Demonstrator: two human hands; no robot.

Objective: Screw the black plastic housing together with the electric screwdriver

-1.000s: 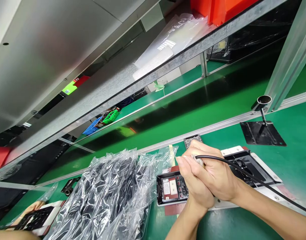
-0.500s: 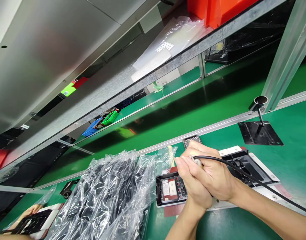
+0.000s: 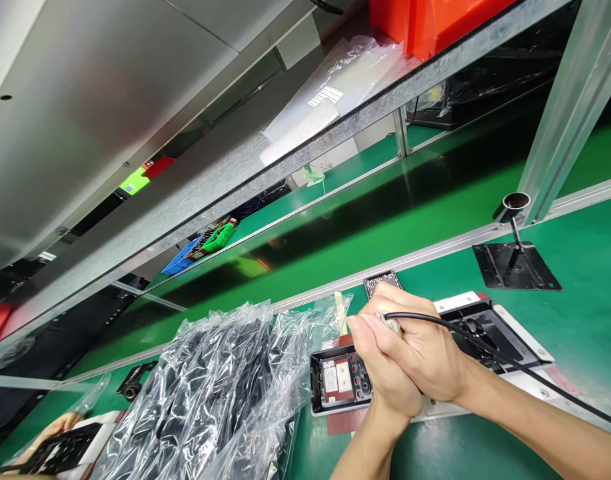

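Observation:
My right hand (image 3: 432, 353) and my left hand (image 3: 385, 373) are closed together around what looks like a corded electric screwdriver (image 3: 394, 325). Only its taped top end shows; the body and tip are hidden by my fingers. A black cable (image 3: 490, 350) runs from that end over my right forearm. Beneath the hands lies a black plastic housing (image 3: 317, 387) with a row of reddish round holes, partly covered by my left hand. Right of them, a second black part (image 3: 510, 327) sits in a white fixture (image 3: 528, 337).
Plastic-wrapped black parts (image 3: 210, 393) are piled to the left. A small tray of screws (image 3: 382, 280) stands behind my hands, and a black stand with a ring (image 3: 518, 263) at right. Another person's hand (image 3: 55, 427) is at far left. A metal shelf (image 3: 225, 207) crosses above.
Both hands keep their grip in nearly the same place over the housing. The view has shifted very slightly; nothing else has visibly moved.

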